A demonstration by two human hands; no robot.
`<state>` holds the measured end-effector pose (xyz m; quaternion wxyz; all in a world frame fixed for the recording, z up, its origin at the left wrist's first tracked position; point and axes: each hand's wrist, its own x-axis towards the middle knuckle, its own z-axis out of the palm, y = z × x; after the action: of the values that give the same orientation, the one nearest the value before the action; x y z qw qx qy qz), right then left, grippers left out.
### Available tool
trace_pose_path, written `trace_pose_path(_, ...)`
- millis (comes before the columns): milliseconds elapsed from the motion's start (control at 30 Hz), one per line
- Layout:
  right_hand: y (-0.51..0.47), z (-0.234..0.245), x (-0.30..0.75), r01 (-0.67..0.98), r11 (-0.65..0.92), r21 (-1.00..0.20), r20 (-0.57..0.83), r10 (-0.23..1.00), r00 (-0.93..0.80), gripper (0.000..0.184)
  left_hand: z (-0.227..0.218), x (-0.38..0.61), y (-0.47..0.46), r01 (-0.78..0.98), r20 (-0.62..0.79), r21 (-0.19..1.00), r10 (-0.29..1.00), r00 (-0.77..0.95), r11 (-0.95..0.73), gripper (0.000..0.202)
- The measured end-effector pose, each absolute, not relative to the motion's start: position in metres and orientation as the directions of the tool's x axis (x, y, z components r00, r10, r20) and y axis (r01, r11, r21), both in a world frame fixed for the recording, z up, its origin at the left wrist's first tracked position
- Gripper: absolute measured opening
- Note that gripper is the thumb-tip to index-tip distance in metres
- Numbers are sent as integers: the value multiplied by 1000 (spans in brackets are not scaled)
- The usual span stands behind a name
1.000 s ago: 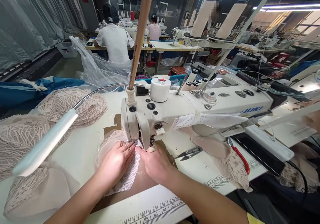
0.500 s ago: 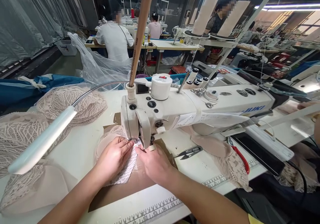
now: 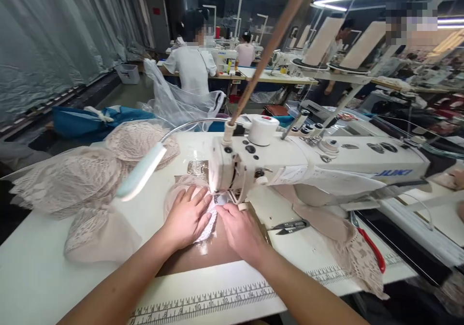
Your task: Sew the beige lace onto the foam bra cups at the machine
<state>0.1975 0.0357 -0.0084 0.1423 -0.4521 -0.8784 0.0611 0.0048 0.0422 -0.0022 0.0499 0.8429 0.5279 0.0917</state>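
Under the needle head of a white sewing machine [image 3: 250,158] lies a pale pink lace cup piece [image 3: 174,194] with a white textured edge. My left hand [image 3: 188,216] rests flat on it, fingers spread, left of the presser foot. Close to the needle on the other side, my right hand [image 3: 241,228] has its fingers drawn together, the tips on the fabric's right edge. Brown board [image 3: 195,262] covers the table beneath the work. The needle tip is too small to make out.
Stacks of lace cups [image 3: 68,180] lie to the left beside a lit lamp [image 3: 141,172]. Thread snips [image 3: 292,227], red-handled scissors [image 3: 371,250] and a lace piece [image 3: 357,252] are at right. A printed ruler [image 3: 217,303] runs along the front edge. A co-worker [image 3: 192,68] sits ahead.
My left hand has gone from bunched fingers near the needle to lying flat and spread on the cup piece. My right hand stays by the needle. The camera view has shifted left.
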Motion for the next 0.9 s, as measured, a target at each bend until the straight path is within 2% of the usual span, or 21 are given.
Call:
trace_pose_path(167,37,-11,197,774,595,-217,227,802,-553,44,17,-6,22,925,77,187,944,322,-331,52)
trace_pose_path(300,37,-11,199,737,620,-271,258,784,-565,42,38,-46,-32,921,75,197,942,327,-335,83)
trace_pose_path(367,37,-10,200,712,629,-311,273,777,-567,40,37,-79,-65,940,96,166,953,286,-299,90)
trace_pose_path(433,38,-8,202,671,642,-371,295,767,-570,38,26,-118,-92,966,130,150,973,190,-209,91)
trace_pose_path(467,37,-6,202,641,648,-412,308,761,-571,36,19,-135,-102,974,135,157,980,143,-164,83)
trace_pose_path(500,36,-2,203,606,649,-460,316,758,-571,35,12,-150,-110,974,154,179,981,114,-142,65)
trace_pose_path(533,34,2,204,567,646,-511,312,754,-578,34,7,-161,-116,967,190,222,978,85,-127,46)
trace_pose_path(567,31,8,204,526,638,-563,293,749,-594,34,5,-167,-122,956,226,270,973,54,-116,36)
trace_pose_path(667,13,30,203,425,569,-704,178,720,-671,39,16,-154,-132,878,251,473,967,-47,-80,25)
trace_pose_path(700,5,36,201,386,534,-752,147,707,-692,48,23,-140,-133,829,207,554,977,-59,-68,23)
trace_pose_path(767,-14,46,193,232,444,-865,144,664,-734,79,40,-107,-133,700,71,712,997,18,-63,28)
trace_pose_path(833,-32,49,182,54,267,-962,119,591,-798,105,51,-70,-127,551,-45,834,990,136,-38,30)
trace_pose_path(900,-45,45,170,-66,32,-997,72,559,-826,111,54,-38,-117,424,-31,903,978,208,-62,32)
